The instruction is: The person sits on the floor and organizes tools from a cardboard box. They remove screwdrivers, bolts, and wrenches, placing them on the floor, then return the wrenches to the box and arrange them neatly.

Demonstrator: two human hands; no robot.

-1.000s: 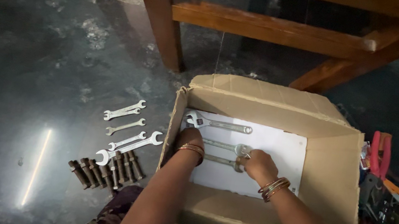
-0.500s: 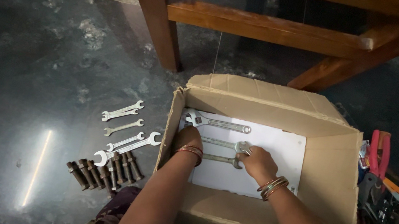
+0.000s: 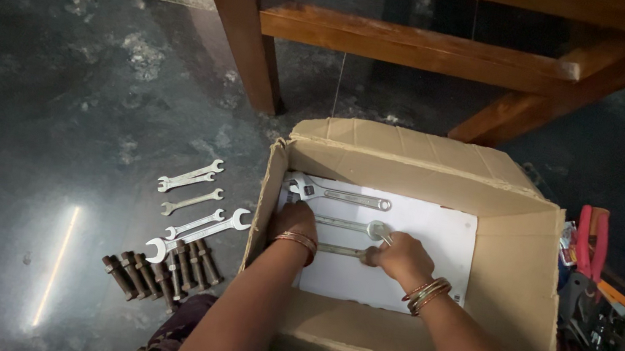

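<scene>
Pinching a wrench (image 3: pixel 340 250) (both hands (image 3: pixel 401 257)).

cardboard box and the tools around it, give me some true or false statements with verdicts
1. Both hands are inside the cardboard box. True: the left hand and the right hand rest on spanners lying on the white sheet.
2. An adjustable wrench lies at the far edge of the white sheet. True.
3. The spanners on the floor lie to the right of the box. False: they lie to its left, on the dark floor.
4. The row of rusty bolts is inside the box. False: it lies on the floor beside the spanners.
5. Red-handled pliers lie to the right of the box. True.
</scene>
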